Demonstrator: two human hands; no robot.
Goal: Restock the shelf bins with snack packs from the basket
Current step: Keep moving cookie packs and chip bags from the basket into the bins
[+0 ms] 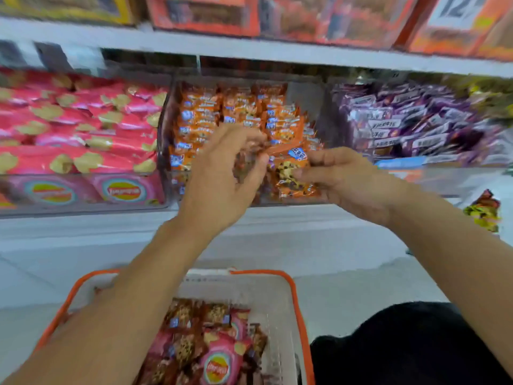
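Two hands' grip pinching orange cookie pack [291,173], chocolate-chip print, above middle bin [166,151].

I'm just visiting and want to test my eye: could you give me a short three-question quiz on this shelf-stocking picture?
1. True or false: the basket on the floor is already empty.
2. Which bin are both hands working at? A) pink bin B) orange bin C) purple bin
3. What does the right hand hold?

Key:
1. False: brown and pink packs still lie in it.
2. B: the orange bin sits in the middle, between the pink bin and the purple bin.
3. An orange cookie pack; the left hand is at its other end, fingers curled.
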